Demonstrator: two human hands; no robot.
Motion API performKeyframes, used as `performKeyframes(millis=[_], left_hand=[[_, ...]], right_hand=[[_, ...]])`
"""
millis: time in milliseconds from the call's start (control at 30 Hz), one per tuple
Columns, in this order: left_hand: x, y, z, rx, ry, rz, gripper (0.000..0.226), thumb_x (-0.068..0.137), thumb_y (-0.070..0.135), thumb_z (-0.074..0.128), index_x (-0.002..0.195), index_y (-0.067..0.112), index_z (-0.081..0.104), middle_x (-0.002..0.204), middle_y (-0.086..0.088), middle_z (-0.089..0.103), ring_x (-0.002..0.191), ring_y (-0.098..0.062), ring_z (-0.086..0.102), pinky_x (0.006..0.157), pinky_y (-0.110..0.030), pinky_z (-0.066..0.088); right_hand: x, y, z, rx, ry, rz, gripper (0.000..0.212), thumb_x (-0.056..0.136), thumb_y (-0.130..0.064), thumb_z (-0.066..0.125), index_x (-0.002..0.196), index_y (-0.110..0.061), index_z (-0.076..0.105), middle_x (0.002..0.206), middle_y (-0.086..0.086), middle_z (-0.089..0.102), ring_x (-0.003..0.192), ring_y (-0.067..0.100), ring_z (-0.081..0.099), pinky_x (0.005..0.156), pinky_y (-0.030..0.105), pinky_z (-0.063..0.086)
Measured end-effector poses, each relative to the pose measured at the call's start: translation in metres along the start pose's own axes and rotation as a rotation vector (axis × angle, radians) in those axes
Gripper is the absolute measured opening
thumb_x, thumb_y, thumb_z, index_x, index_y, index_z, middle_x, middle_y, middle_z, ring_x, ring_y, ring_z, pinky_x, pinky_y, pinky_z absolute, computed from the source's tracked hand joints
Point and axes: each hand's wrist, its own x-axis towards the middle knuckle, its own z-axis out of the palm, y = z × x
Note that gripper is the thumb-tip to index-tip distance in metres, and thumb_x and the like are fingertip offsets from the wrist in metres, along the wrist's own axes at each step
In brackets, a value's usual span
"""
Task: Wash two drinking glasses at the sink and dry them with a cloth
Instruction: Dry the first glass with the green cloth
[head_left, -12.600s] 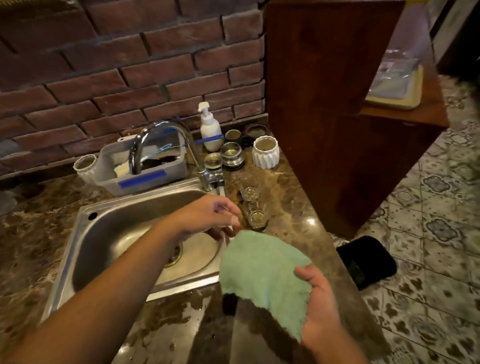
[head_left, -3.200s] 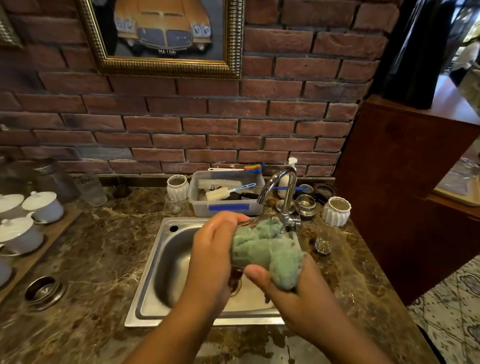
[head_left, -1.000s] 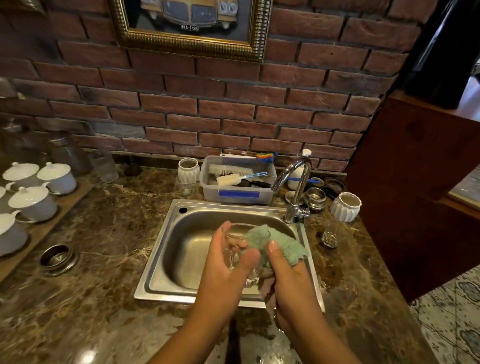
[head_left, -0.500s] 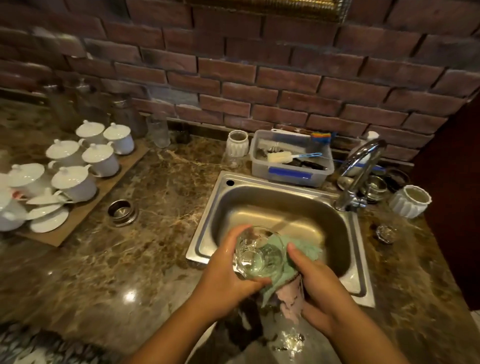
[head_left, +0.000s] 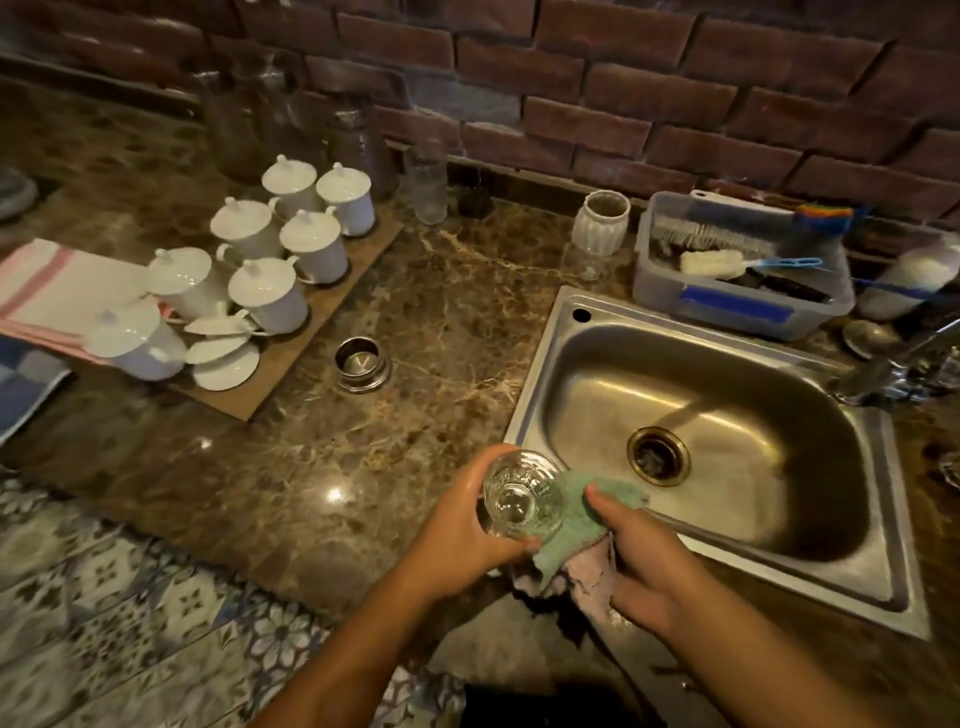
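Note:
My left hand (head_left: 460, 525) grips a clear drinking glass (head_left: 522, 496) over the front left corner of the steel sink (head_left: 550, 364), its mouth tilted up toward me. My right hand (head_left: 644, 566) holds a green cloth (head_left: 576, 519) pressed against the glass's right side; the cloth's pinkish underside hangs below. The faucet (head_left: 904, 358) shows at the right edge with no water running. A second glass is partly cut off at the right edge (head_left: 950, 467).
A wooden board with several white lidded cups (head_left: 291, 249) stands on the marble counter at left, beside folded towels (head_left: 47, 291). A small steel cup (head_left: 361, 361) sits mid-counter. Behind the sink are a white ribbed jar (head_left: 600, 221) and a plastic tub of brushes (head_left: 737, 270).
My view has swung left and down, with the sink now at the right. Both hands, the glass and the cloth have drifted toward the sink's left front corner; the cloth is out of the glass.

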Motion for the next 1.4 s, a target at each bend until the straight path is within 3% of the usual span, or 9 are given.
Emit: performKeyframes(millis=[100, 233, 433, 733, 967, 1133, 1233, 1300, 1400], left_hand=[[0.005, -0.020, -0.019, 0.010, 0.022, -0.048, 0.087, 0.065, 0.014, 0.094, 0.137, 0.028, 0.047, 0.135, 0.011, 0.056, 0.125, 0.007, 0.052, 0.101, -0.009, 0.039], [0.007, -0.044, -0.041, -0.013, 0.059, -0.108, 0.084, 0.066, 0.002, 0.091, 0.128, 0.036, 0.048, 0.127, 0.018, 0.057, 0.114, 0.018, 0.054, 0.092, -0.001, 0.039], [0.012, -0.067, -0.059, -0.063, 0.144, -0.154, 0.081, 0.065, -0.006, 0.089, 0.128, 0.027, 0.050, 0.121, 0.013, 0.062, 0.109, 0.013, 0.059, 0.087, -0.002, 0.042], [0.017, -0.074, -0.056, -0.033, 0.150, -0.187, 0.088, 0.066, 0.001, 0.090, 0.134, 0.034, 0.044, 0.126, 0.018, 0.059, 0.113, 0.017, 0.055, 0.090, 0.000, 0.040], [0.005, -0.038, -0.075, 0.094, 0.113, -0.272, 0.129, 0.072, 0.029, 0.088, 0.159, 0.041, -0.006, 0.162, 0.013, 0.019, 0.147, -0.011, 0.022, 0.120, -0.038, 0.025], [0.000, 0.042, -0.037, -0.004, 0.322, -0.052, 0.074, 0.089, 0.029, 0.074, 0.152, 0.031, 0.035, 0.151, 0.013, 0.044, 0.137, -0.007, 0.045, 0.114, -0.032, 0.037], [0.004, 0.077, 0.016, -0.433, 0.050, -0.249, 0.062, 0.081, 0.047, 0.076, 0.135, 0.019, 0.061, 0.129, -0.003, 0.070, 0.118, -0.020, 0.067, 0.097, -0.036, 0.054], [0.002, 0.094, 0.051, -0.635, -0.175, -0.441, 0.039, 0.083, 0.040, 0.074, 0.110, 0.013, 0.078, 0.115, -0.014, 0.075, 0.105, -0.026, 0.073, 0.083, -0.037, 0.061], [0.003, 0.110, 0.098, -0.651, -0.370, -0.499, 0.041, 0.084, 0.028, 0.075, 0.115, 0.001, 0.074, 0.120, -0.027, 0.070, 0.104, -0.036, 0.072, 0.086, -0.049, 0.059]], right_hand=[[0.011, 0.005, 0.013, 0.018, -0.005, 0.028, 0.034, 0.103, -0.022, 0.047, 0.124, 0.001, 0.060, 0.112, 0.027, 0.071, 0.093, 0.035, 0.070, 0.080, 0.046, 0.057], [0.023, 0.012, 0.016, 0.041, 0.018, 0.026, 0.033, 0.100, -0.012, 0.050, 0.130, 0.001, 0.056, 0.119, 0.026, 0.069, 0.107, 0.038, 0.066, 0.094, 0.052, 0.050], [0.030, 0.029, 0.005, -0.020, 0.061, 0.013, 0.031, 0.095, -0.005, 0.054, 0.124, 0.004, 0.058, 0.100, 0.024, 0.075, 0.072, 0.031, 0.076, 0.054, 0.035, 0.061], [0.029, 0.026, 0.000, -0.001, -0.002, 0.042, 0.035, 0.091, -0.007, 0.052, 0.123, 0.006, 0.060, 0.110, 0.026, 0.072, 0.083, 0.035, 0.075, 0.074, 0.039, 0.059], [0.007, 0.011, -0.015, 0.086, -0.122, -0.059, 0.044, 0.083, 0.011, 0.047, 0.125, 0.004, 0.057, 0.113, 0.029, 0.070, 0.095, 0.042, 0.072, 0.071, 0.048, 0.061], [-0.029, -0.010, -0.044, 0.086, -0.334, -0.102, 0.053, 0.071, 0.014, 0.045, 0.122, 0.006, 0.058, 0.116, 0.030, 0.069, 0.096, 0.043, 0.072, 0.071, 0.051, 0.062], [-0.042, -0.015, -0.078, 0.118, -0.407, -0.107, 0.065, 0.061, 0.016, 0.062, 0.125, 0.008, 0.056, 0.123, 0.033, 0.064, 0.103, 0.048, 0.068, 0.075, 0.056, 0.060], [-0.048, -0.019, -0.103, 0.099, -0.432, -0.127, 0.086, 0.050, 0.011, 0.071, 0.134, 0.007, 0.051, 0.133, 0.034, 0.056, 0.118, 0.051, 0.059, 0.091, 0.063, 0.052], [-0.062, -0.028, -0.144, 0.124, -0.472, -0.146, 0.091, 0.055, 0.008, 0.069, 0.142, 0.006, 0.042, 0.142, 0.034, 0.048, 0.132, 0.051, 0.045, 0.112, 0.065, 0.031]])
